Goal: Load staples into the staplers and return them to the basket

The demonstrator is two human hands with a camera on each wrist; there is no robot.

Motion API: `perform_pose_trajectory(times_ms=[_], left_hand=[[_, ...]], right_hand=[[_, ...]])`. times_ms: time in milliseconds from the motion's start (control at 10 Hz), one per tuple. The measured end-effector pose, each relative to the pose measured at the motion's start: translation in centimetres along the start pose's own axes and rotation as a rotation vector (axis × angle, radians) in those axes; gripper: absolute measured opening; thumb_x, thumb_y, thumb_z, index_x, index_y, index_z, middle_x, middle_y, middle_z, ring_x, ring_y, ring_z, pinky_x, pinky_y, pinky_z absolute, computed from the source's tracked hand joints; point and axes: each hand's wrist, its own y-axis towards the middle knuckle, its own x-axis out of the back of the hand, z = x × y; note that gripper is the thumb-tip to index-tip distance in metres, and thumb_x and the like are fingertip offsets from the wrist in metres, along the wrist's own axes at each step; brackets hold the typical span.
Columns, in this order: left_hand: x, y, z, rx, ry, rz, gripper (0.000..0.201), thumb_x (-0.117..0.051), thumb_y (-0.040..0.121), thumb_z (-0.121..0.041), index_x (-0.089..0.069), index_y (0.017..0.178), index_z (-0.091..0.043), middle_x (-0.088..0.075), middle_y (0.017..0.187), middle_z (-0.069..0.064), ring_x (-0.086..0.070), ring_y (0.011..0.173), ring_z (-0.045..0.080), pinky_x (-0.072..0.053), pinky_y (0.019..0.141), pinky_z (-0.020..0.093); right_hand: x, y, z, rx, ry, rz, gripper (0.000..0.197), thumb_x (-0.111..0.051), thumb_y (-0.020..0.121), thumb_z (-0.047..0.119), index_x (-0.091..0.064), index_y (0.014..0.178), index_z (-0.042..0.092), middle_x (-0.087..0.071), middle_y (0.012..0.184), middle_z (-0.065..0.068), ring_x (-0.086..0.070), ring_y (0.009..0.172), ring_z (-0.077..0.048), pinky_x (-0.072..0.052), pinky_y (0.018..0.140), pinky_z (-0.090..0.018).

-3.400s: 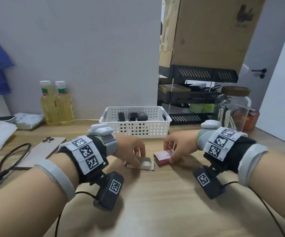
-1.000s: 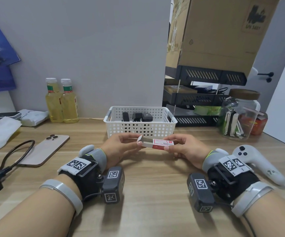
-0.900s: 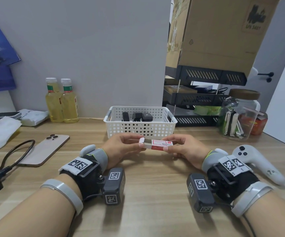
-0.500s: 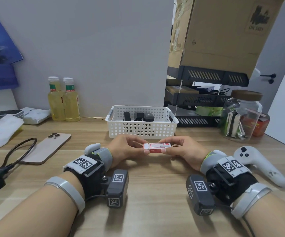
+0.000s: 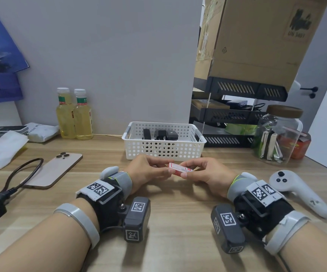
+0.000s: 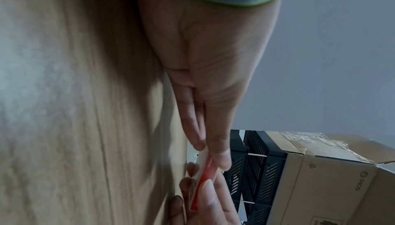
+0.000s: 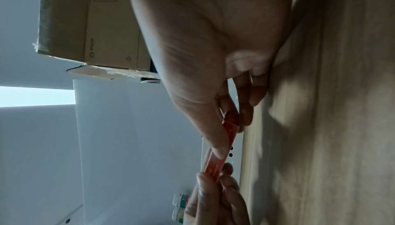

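Note:
A small red-and-white staple box point(image 5: 180, 168) hangs just above the wooden desk, in front of the white basket point(image 5: 164, 152). My left hand point(image 5: 149, 170) pinches its left end between thumb and fingers, and my right hand point(image 5: 202, 171) pinches its right end. The left wrist view has the staple box point(image 6: 204, 169) edge-on under my thumb. From the right wrist the staple box point(image 7: 222, 147) also appears edge-on, with both hands on it. Several dark staplers point(image 5: 159, 134) lie in the basket.
A phone point(image 5: 54, 169) with a black cable point(image 5: 19, 173) lies on the left. Two yellow bottles point(image 5: 74, 114) stand at the wall. A white controller point(image 5: 296, 191) lies beside my right wrist, a glass jar point(image 5: 276, 134) and black shelf trays point(image 5: 233, 114) behind it.
The white inner tray that stuck out of the box's left end a second ago is pushed in. Both hands keep their hold and have stayed in front of the basket.

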Motion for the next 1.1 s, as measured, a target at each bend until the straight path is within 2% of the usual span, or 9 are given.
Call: perform_pose_trajectory(times_ms=[100, 200, 300, 500, 600, 700, 900, 1000, 1100], left_hand=[[-0.3, 0.2, -0.2, -0.007, -0.192, -0.023, 0.039, -0.081, 0.079, -0.013, -0.074, 0.117, -0.012, -0.076, 0.098, 0.016, -0.067, 0.075, 0.008, -0.054, 0.071, 0.017], [0.2, 1.3, -1.0, -0.057, -0.37, -0.091, 0.044, -0.08, 0.072, -0.022, -0.074, 0.115, -0.012, -0.074, 0.088, 0.01, -0.067, 0.071, 0.013, -0.057, 0.07, 0.022], [2.5, 2.5, -2.5, -0.106, -0.45, -0.253, 0.039, -0.073, 0.083, -0.025, -0.071, 0.114, -0.002, -0.07, 0.076, 0.005, -0.065, 0.066, 0.016, -0.058, 0.063, 0.021], [9.7, 6.7, -3.3, -0.075, -0.546, -0.617, 0.014, -0.068, 0.093, -0.029, -0.071, 0.09, -0.016, -0.061, 0.066, -0.006, -0.057, 0.06, 0.008, -0.043, 0.043, 0.017], [11.6, 8.8, -1.3, -0.001, -0.547, -0.688, 0.006, -0.068, 0.092, -0.021, -0.068, 0.088, -0.017, -0.057, 0.077, -0.003, -0.05, 0.065, 0.008, -0.042, 0.044, 0.016], [12.6, 10.5, 1.5, 0.071, -0.594, -0.635, 0.007, -0.068, 0.092, -0.015, -0.068, 0.098, -0.014, -0.059, 0.083, 0.001, -0.051, 0.063, 0.009, -0.049, 0.051, 0.018], [12.9, 11.4, 4.4, 0.164, -0.702, -0.43, 0.036, -0.061, 0.094, -0.009, -0.058, 0.13, -0.008, -0.068, 0.115, 0.014, -0.068, 0.098, 0.026, -0.059, 0.08, 0.037], [12.9, 11.6, 4.5, 0.132, -0.72, -0.395, 0.034, -0.058, 0.096, -0.007, -0.057, 0.13, -0.005, -0.069, 0.114, 0.014, -0.075, 0.084, 0.019, -0.062, 0.063, 0.031], [13.0, 11.5, 4.7, 0.128, -0.743, -0.389, 0.038, -0.061, 0.093, -0.007, -0.058, 0.131, -0.004, -0.069, 0.116, 0.016, -0.076, 0.084, 0.019, -0.062, 0.064, 0.031]], right_hand=[[0.0, 0.7, 0.9, 0.013, -0.025, 0.031, 0.026, -0.081, 0.082, 0.016, -0.077, 0.107, 0.016, -0.069, 0.08, 0.003, -0.057, 0.068, -0.005, -0.041, 0.065, -0.017], [0.8, 1.9, 3.2, 0.078, -0.16, -0.029, 0.027, -0.08, 0.083, 0.021, -0.076, 0.109, 0.02, -0.07, 0.088, 0.001, -0.057, 0.073, -0.005, -0.042, 0.066, -0.017], [3.1, 4.9, 6.2, 0.127, -0.289, -0.175, 0.024, -0.08, 0.081, 0.033, -0.077, 0.104, 0.026, -0.072, 0.091, 0.003, -0.06, 0.076, -0.009, -0.045, 0.071, -0.026], [6.1, 12.6, 10.1, -0.08, -0.92, -0.24, 0.024, -0.068, 0.088, 0.031, -0.073, 0.104, 0.013, -0.073, 0.102, -0.006, -0.068, 0.093, -0.023, -0.054, 0.077, -0.032], [5.4, 16.2, 10.0, -0.205, -1.199, -0.13, 0.02, -0.069, 0.087, 0.029, -0.073, 0.1, 0.014, -0.074, 0.099, -0.005, -0.069, 0.085, -0.022, -0.05, 0.062, -0.028], [4.9, 19.7, 9.8, -0.296, -1.445, -0.014, 0.025, -0.07, 0.088, 0.029, -0.072, 0.109, 0.015, -0.075, 0.103, -0.005, -0.071, 0.092, -0.023, -0.06, 0.083, -0.034], [4.3, 23.2, 9.5, -0.334, -1.63, 0.107, 0.033, -0.076, 0.083, 0.029, -0.072, 0.113, 0.015, -0.074, 0.108, -0.004, -0.071, 0.097, -0.022, -0.059, 0.092, -0.037], [4.3, 24.1, 9.5, -0.354, -1.626, 0.146, 0.04, -0.08, 0.08, 0.034, -0.072, 0.115, 0.016, -0.073, 0.112, -0.003, -0.07, 0.102, -0.023, -0.056, 0.095, -0.037], [4.6, 23.9, 10.0, -0.34, -1.551, 0.111, 0.041, -0.081, 0.08, 0.034, -0.072, 0.116, 0.015, -0.073, 0.114, -0.004, -0.07, 0.099, -0.023, -0.057, 0.094, -0.037]])
